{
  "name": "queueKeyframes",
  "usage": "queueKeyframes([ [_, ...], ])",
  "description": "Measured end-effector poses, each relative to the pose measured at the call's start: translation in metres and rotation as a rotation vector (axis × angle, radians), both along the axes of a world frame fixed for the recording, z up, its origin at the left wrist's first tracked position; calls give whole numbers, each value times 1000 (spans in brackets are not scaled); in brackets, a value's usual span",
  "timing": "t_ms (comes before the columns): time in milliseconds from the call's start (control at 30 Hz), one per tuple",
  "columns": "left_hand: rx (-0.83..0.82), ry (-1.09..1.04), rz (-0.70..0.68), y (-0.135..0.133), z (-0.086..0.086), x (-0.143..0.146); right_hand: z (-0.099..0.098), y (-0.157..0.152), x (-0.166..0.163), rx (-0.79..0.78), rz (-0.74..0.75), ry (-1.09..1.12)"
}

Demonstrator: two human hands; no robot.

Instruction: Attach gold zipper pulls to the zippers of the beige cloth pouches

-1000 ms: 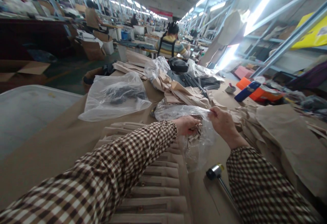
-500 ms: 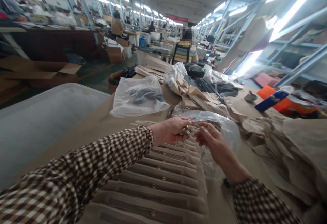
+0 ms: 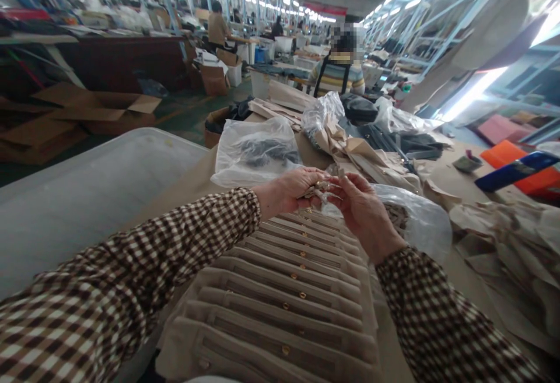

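Observation:
My left hand [image 3: 291,189] is closed around a bunch of small beige pieces with gold-coloured metal fittings [image 3: 318,187]. Close against it, my right hand [image 3: 361,202] pinches what looks like a small beige tab [image 3: 340,172], partly hidden by the fingers. Both hands are above the far end of a row of overlapping beige fabric panels [image 3: 280,319]. Each panel has a long zip, and gold-coloured rings show along the row. Beside my right hand, a clear plastic bag [image 3: 426,220] holds small brownish pieces.
A translucent bag with dark contents [image 3: 262,144] lies beyond my left hand. Beige cut pieces [image 3: 367,161] are heaped behind, and crumpled beige material [image 3: 511,255] lies right. A white bin [image 3: 87,208] stands left. A seated person [image 3: 339,74] is ahead.
The view has swung slightly left, so the surroundings appear further right. My right hand has come closer to the left, and its fingers now meet the bunch there.

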State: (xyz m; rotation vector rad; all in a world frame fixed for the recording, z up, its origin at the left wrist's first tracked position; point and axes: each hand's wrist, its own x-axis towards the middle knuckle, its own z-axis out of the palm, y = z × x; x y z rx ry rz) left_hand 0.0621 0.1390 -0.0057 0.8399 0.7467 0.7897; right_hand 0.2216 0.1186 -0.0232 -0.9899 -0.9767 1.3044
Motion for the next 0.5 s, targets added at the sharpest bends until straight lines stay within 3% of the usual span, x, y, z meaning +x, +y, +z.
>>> queueKeyframes([
  [200, 75, 408, -40, 13, -21, -29, -12, 15, 16, -146, 331, -505],
  [500, 163, 644, -251, 18, -34, -31, -35, 16, -1, -271, 359, -583],
])
